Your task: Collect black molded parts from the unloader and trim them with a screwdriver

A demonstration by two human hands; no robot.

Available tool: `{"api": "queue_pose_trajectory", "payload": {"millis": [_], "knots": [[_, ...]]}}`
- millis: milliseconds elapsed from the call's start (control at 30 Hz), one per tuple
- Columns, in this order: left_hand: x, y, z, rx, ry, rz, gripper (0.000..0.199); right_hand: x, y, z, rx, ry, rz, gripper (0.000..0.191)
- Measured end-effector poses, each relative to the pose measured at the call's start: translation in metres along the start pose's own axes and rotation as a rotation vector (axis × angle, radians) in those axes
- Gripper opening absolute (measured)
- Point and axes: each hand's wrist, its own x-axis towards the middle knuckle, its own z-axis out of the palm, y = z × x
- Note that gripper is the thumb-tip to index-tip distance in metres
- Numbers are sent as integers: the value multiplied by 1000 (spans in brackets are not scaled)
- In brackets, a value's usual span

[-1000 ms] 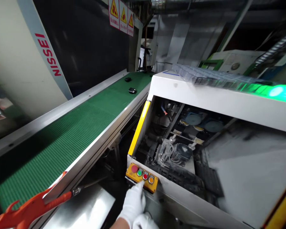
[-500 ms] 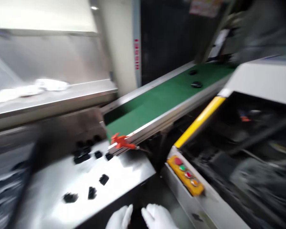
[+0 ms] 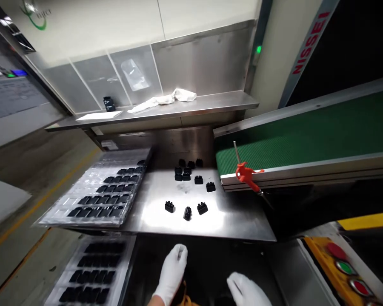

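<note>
My left hand point(image 3: 172, 272), in a white glove, is in front of the steel table's near edge. Its fingers are curled together, with no object showing between them. Lower and to the right, my right hand point(image 3: 247, 292), also gloved in white, is partly cut off by the bottom of the view. Its thumb stands slightly apart from loosely bent fingers, and nothing shows in it. Nearest to the hands, three small black plastic parts lie loose on the steel table point(image 3: 239, 221): one point(image 3: 169, 206) on the left, one point(image 3: 187, 213) in the middle, one point(image 3: 202, 208) on the right.
More black parts point(image 3: 187, 171) cluster farther back. A clear tray point(image 3: 68, 202) with rows of parts is at left, another tray point(image 3: 55, 293) below it. An orange air gun point(image 3: 245, 173) hangs at the green conveyor point(image 3: 274, 146). A yellow button box point(image 3: 325, 259) is at right.
The view has swung left, so the trays and the shelf now show fully. My left hand has moved farther forward from the bottom edge, and the hands are wider apart.
</note>
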Motion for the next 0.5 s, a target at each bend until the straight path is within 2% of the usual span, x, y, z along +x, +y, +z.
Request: {"api": "queue_pose_trajectory", "payload": {"millis": [100,233,367,500], "knots": [[29,-10,-15,37,21,54,34,20,-19,-6,30,25,18,39],[74,-7,-36,122,-18,285,49,48,-56,-1,100,18,107,33],[122,7,-52,217,-136,416,63,76,-95,11,117,11,123,30],[160,18,-55,240,-269,503,81,93,-119,23,134,23,121,29]]}}
